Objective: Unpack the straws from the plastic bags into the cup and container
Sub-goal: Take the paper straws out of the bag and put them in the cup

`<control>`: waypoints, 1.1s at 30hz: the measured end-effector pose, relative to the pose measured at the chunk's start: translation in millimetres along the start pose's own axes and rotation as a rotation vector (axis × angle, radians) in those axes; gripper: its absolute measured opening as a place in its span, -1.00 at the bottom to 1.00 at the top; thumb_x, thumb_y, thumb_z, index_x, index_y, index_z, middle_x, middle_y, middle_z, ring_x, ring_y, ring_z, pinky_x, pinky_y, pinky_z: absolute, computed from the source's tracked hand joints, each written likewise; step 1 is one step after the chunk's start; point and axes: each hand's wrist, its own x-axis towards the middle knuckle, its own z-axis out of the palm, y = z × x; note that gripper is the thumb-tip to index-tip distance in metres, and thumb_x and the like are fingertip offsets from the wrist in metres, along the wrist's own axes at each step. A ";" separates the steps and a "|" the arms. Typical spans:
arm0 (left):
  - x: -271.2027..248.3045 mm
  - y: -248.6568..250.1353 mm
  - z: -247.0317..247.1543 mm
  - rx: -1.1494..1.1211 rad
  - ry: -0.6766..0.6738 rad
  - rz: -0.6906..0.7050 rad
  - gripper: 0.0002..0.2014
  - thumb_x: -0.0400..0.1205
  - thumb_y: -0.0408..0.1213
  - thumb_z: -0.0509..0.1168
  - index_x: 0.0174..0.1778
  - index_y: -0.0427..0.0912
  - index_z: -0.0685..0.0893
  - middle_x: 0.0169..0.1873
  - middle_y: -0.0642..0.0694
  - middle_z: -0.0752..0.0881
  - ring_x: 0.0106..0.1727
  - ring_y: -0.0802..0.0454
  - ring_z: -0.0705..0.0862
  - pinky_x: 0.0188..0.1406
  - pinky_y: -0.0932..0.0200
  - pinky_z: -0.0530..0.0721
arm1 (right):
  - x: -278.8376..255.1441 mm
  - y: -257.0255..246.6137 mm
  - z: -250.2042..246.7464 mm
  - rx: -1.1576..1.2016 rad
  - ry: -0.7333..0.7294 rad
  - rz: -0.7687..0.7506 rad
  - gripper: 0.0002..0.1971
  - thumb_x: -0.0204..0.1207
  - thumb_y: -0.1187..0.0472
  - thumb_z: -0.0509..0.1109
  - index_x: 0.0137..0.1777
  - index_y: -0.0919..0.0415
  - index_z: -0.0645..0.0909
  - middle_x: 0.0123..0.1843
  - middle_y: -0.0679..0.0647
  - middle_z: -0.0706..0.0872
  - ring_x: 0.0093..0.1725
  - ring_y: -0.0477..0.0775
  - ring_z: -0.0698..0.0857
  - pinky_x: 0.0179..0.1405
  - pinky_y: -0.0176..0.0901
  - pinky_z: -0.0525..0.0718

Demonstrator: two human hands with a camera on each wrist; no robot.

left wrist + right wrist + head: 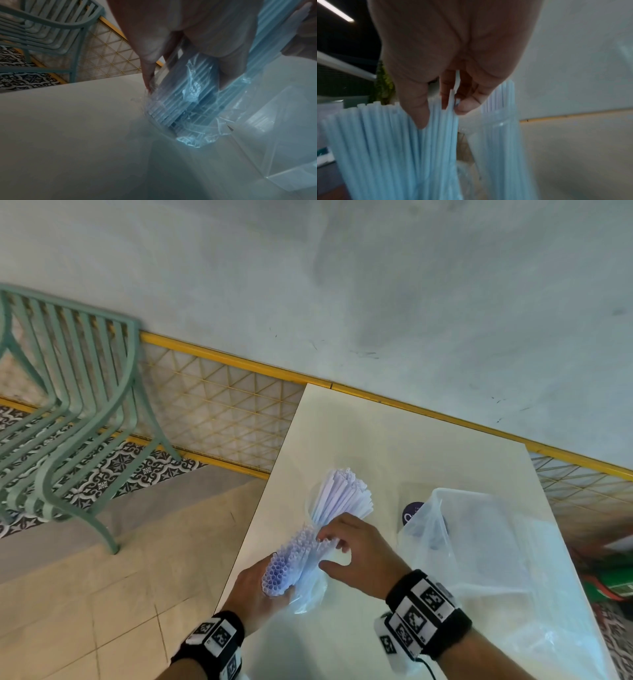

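Down at the near edge of the white table: left hand wrapped around a bundle of pale blue straws, thin plastic bag bunched under the palm. Fingers curled tight on bundle and bag, open straw ends facing up toward the head camera. From the left wrist view, crinkled bag film over the straws, low over the tabletop.

Right hand just beside it, fingertips together, pinching a few straws at their tips; thumb pressed against the front of the bundle.

Just beyond both hands, a second fan of straws standing in the clear cup, tips splayed toward the wall. Off to the right, clear container on the table, a loose plastic bag draped over its near side.

Green slatted chair on the patterned floor, far left.
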 end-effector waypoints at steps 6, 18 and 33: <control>0.8 -0.1 2.1 0.010 0.009 -0.026 -0.68 0.42 -0.22 0.55 -0.14 0.26 0.59 -0.20 0.53 0.69 -0.13 0.46 0.68 -0.24 0.54 0.57 | -6.4 -2.9 29.0 0.189 0.278 0.039 -0.70 0.27 0.16 0.66 -0.03 0.06 0.68 -0.14 -0.20 0.65 -0.35 -0.15 0.60 -0.28 -0.45 0.56; 2.2 -3.1 2.7 0.045 0.010 -0.066 -0.73 0.43 -0.19 0.53 -0.16 0.21 0.58 -0.21 0.20 0.74 -0.15 0.24 0.71 -0.27 0.51 0.57 | -3.7 -8.5 47.0 0.160 0.363 0.068 -0.83 0.45 0.08 0.50 -0.07 0.16 0.72 -0.24 -0.12 0.68 -0.41 -0.25 0.52 -0.32 -0.56 0.45; 1.3 3.6 2.0 0.040 -0.004 -0.073 -0.73 0.46 -0.20 0.50 -0.18 0.23 0.56 -0.24 0.19 0.72 -0.19 0.38 0.68 -0.31 0.54 0.55 | -6.4 -3.3 51.0 0.240 0.328 0.139 -0.88 0.33 0.19 0.58 -0.19 0.18 0.72 -0.34 -0.14 0.68 -0.37 -0.19 0.63 -0.32 -0.44 0.56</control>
